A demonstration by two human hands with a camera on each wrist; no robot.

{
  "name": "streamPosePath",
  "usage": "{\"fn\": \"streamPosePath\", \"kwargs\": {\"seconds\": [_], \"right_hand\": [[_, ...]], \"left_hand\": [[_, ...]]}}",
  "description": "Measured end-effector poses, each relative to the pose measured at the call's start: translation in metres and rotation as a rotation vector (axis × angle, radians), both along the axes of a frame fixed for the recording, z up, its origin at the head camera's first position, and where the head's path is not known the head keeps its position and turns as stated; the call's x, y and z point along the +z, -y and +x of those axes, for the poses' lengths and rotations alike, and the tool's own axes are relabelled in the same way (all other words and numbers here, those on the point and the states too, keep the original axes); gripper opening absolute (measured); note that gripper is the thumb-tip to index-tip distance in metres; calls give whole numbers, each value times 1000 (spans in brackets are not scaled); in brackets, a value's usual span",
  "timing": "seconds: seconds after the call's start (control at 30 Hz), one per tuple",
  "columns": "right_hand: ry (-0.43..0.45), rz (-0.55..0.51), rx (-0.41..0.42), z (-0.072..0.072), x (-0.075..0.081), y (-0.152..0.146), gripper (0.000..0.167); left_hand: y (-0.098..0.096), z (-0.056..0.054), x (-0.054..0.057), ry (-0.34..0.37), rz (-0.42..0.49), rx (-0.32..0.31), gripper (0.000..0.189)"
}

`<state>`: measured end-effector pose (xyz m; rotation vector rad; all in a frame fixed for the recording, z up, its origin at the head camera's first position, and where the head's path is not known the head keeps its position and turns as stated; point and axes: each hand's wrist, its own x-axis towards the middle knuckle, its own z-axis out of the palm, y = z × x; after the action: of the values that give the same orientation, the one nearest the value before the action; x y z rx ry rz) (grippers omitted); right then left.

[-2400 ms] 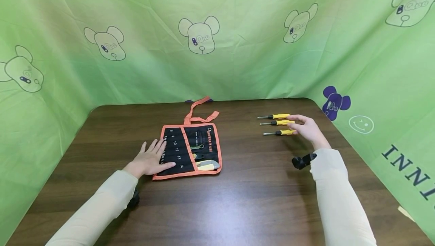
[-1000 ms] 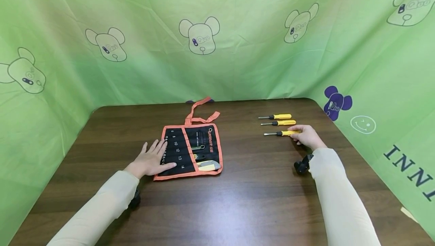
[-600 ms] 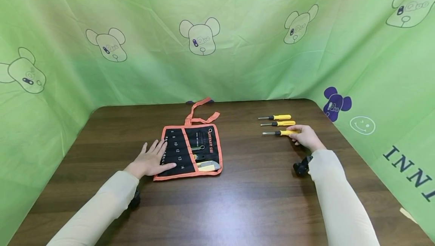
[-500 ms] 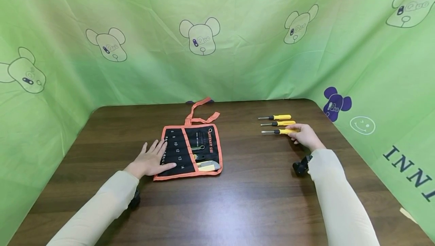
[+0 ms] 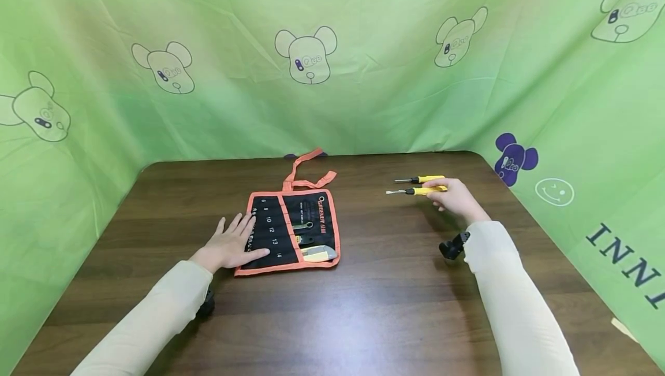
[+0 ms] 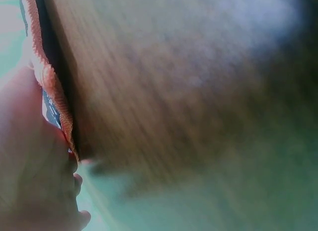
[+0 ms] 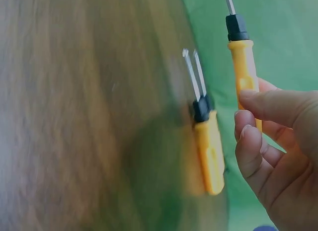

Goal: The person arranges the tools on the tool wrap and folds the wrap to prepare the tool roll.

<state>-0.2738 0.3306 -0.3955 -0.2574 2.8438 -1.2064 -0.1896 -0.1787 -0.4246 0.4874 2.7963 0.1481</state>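
My left hand [image 5: 225,246] rests with spread fingers on the left part of a black tool pouch [image 5: 265,234] with orange edging. In the pouch's pockets are a wrench [image 5: 303,226] and a utility knife [image 5: 318,253]. My right hand [image 5: 457,198] pinches the yellow handle of a screwdriver [image 7: 242,62] between thumb and fingers, raised above the table. Two more yellow-handled screwdrivers [image 7: 211,161] lie side by side below it. In the head view the back screwdriver [image 5: 419,179] shows, while the middle one is hidden behind the held screwdriver. The left wrist view shows the pouch's orange edge [image 6: 49,79] beside the hand.
An orange tie strap [image 5: 298,171] trails from the pouch's far edge. The brown wooden table [image 5: 358,295] meets green printed cloth [image 5: 363,110] at the back and sides. Dark wrist cameras sit under both wrists.
My right hand has taken hold of the nearest screwdriver, lifted it off the table and moved it slightly left and away over the middle one. The left hand has stayed on the pouch.
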Motion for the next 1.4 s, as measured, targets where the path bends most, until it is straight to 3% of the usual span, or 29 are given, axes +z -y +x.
{"fn": "streamPosePath", "kwargs": {"seconds": [0.37,0.73,0.93,1.23,1.4], "right_hand": [[-8,-19,67,-2,21,41,24],[-6,-35,117,5,30,94,24],[-47,22,168,6,29,119,23],[-39,71,225,7,25,149,21],[-141,152,276,7,17,163,18]], "left_hand": [[0,1,2,-1,15,-3,96],[0,0,1,-5,18,-5,96],[0,1,1,-7,21,-6,95],[-1,1,2,-3,18,-2,95],[0,0,1,-4,16,-3,95]]}}
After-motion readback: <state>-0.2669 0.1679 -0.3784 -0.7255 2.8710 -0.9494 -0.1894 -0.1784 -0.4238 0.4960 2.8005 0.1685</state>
